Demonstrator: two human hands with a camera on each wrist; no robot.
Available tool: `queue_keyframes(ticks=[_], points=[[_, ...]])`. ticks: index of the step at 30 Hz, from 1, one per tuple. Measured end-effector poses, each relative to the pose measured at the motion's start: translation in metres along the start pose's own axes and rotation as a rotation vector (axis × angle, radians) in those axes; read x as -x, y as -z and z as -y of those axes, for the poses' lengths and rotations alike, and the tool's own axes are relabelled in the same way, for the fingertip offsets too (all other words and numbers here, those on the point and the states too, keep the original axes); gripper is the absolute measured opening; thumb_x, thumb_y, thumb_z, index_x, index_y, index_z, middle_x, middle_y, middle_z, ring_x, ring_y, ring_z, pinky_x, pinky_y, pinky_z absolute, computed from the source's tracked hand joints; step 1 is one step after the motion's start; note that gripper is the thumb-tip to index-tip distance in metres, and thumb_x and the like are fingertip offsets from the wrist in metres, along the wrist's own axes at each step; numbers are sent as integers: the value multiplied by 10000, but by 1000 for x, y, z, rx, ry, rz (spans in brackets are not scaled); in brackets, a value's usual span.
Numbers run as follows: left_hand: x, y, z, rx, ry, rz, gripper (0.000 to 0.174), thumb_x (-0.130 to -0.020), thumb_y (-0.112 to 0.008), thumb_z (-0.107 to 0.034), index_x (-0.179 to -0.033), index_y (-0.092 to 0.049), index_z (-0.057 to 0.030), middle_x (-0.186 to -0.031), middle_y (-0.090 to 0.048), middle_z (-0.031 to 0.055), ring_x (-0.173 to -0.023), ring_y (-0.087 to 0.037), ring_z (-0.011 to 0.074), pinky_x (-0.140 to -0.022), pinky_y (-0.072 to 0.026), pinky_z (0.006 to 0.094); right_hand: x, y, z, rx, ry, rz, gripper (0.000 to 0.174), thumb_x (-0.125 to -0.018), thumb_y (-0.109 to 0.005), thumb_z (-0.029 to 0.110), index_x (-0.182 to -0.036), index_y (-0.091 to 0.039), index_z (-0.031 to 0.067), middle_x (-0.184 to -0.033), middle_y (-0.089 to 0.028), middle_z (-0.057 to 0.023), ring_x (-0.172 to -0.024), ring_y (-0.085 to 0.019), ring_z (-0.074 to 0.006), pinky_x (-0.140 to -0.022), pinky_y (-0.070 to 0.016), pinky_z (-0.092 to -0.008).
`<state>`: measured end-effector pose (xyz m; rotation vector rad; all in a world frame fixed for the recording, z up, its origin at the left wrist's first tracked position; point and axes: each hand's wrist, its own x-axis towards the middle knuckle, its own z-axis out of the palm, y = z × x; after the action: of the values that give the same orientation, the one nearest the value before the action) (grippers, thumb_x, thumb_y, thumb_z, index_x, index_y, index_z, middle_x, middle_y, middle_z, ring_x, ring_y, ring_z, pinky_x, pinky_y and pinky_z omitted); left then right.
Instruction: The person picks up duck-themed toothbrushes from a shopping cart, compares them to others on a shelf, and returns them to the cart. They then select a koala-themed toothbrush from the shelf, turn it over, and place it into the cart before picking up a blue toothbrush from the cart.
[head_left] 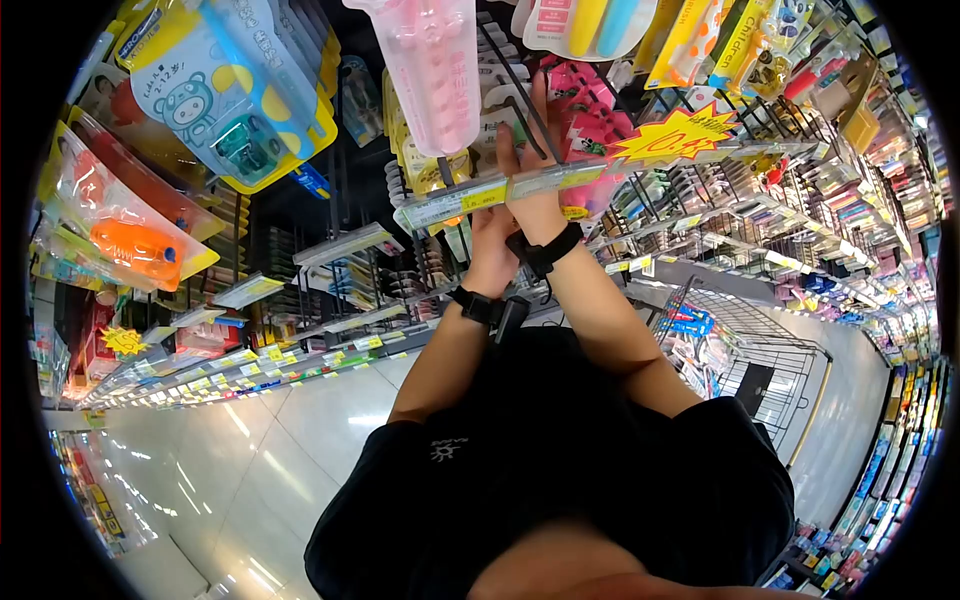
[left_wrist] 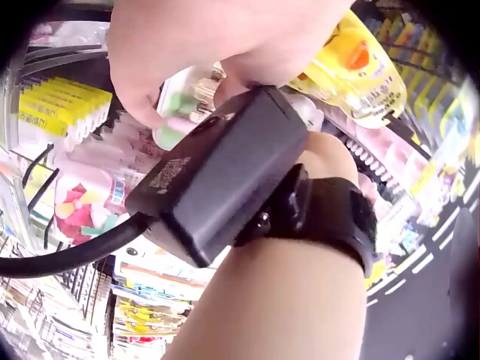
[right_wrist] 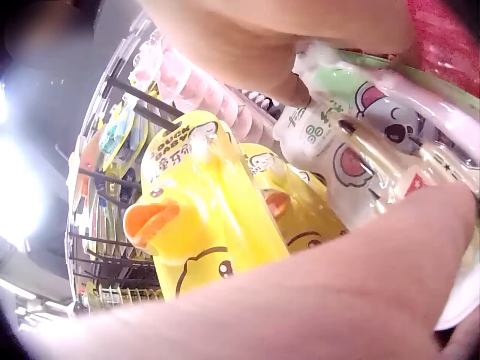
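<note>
A clear koala-print package (right_wrist: 394,120) with slim items inside hangs beside yellow duck packages (right_wrist: 210,217). In the left wrist view my left hand (left_wrist: 217,37) pinches a green-and-white package (left_wrist: 176,112) between thumb and finger. My right hand (head_left: 533,190) reaches over the price rail (head_left: 440,208) in the head view, its fingers extended among the hanging packs; in the right wrist view the right hand (right_wrist: 277,37) has a fingertip at the koala package's upper edge. The left hand (head_left: 490,250) is below the rail, its fingers partly hidden.
Pink packs (head_left: 580,110) hang right of the hands, and a large pink-and-clear package (head_left: 435,75) hangs above. A yellow price sign (head_left: 680,133) juts from the rail. Metal hooks project around the hands. A wire cart (head_left: 770,360) holding goods stands at the right.
</note>
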<state>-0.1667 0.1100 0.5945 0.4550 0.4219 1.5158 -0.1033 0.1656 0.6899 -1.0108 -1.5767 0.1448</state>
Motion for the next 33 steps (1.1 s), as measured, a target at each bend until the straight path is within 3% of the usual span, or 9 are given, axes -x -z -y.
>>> queue_keyframes(ticks=[9, 13, 16, 19, 21, 25, 28, 32, 33], points=[[-42, 54, 19, -73, 54, 2, 299, -1022, -563, -241, -1295, -539, -123, -1308, -603, 47, -1200, -579, 188, -1022, -481, 372, 2, 1, 0, -40, 20, 28, 802, -878, -565, 1, -1587, -199, 84, -1427, -503, -223, -1250, -544, -376, -985, -472, -411], [-31, 46, 13, 101, 192, 100, 466, -1045, -509, -298, -1469, -427, -123, -1446, -512, 54, -1323, -492, 211, -1131, -377, 404, 20, 14, 6, -34, -151, 127, 516, -914, -596, 93, -1404, -485, -26, -1569, -336, -215, -1414, -362, -403, -1159, -310, -436], [-21, 48, 16, 19, 191, 125, 504, -1047, -500, -309, -1497, -393, -110, -1467, -490, 56, -1338, -479, 232, -1135, -371, 408, 34, 26, 16, -136, -211, 148, 525, -888, -612, 113, -1383, -509, -26, -1533, -369, -255, -1415, -349, -430, -1152, -310, -460], [-18, 54, 17, -60, 197, 218, 489, -1055, -461, -287, -1500, -368, -105, -1493, -459, 64, -1344, -469, 225, -1127, -379, 393, 43, 33, 22, -123, -113, 51, 515, -874, -595, 91, -1374, -520, -7, -1385, -484, -258, -1262, -462, -462, -1077, -359, -509], [-12, 65, 20, -86, 187, 196, 490, -1055, -457, -286, -1501, -365, -105, -1498, -452, 66, -1349, -462, 226, -1130, -375, 393, 55, 49, 29, -133, -125, 90, 572, -875, -547, -31, -1436, -448, 28, -1465, -418, -263, -1369, -391, -445, -1133, -341, -441], [-12, 68, 22, -194, 103, 169, 491, -1054, -446, -283, -1503, -358, -106, -1513, -430, 71, -1367, -441, 231, -1138, -364, 393, 73, 81, 28, -377, -182, 58, 425, -886, -552, -3, -1310, -557, 35, -1311, -538, -205, -1202, -535, -384, -988, -456, -411], [19, 30, 21, -156, 107, -58, 523, -1040, -475, -307, -1505, -350, -102, -1526, -399, 80, -1411, -385, 253, -1167, -335, 406, 95, 153, 20, -543, -209, 354, 280, -890, -581, -14, -1160, -649, 19, -1079, -658, -159, -1003, -630, -334, -905, -492, -371], [45, 53, 58, 36, -22, 113, 175, -979, -594, -118, -1143, -596, -56, -1166, -642, 67, -1111, -610, 207, -1068, -460, 386, 132, 266, -15, -725, -379, 277, 291, -878, -509, -66, -1114, -672, -17, -1003, -690, -127, -905, -675, -220, -834, -534, -345], [69, 6, 67, 86, -96, -114, 87, -957, -612, -60, -1038, -584, -74, -1038, -636, 53, -988, -623, 177, -992, -507, 362, 150, 296, -45, -671, -426, 269, 274, -900, -467, -65, -1094, -658, -29, -986, -684, -126, -883, -666, -204, -811, -527, -322]])
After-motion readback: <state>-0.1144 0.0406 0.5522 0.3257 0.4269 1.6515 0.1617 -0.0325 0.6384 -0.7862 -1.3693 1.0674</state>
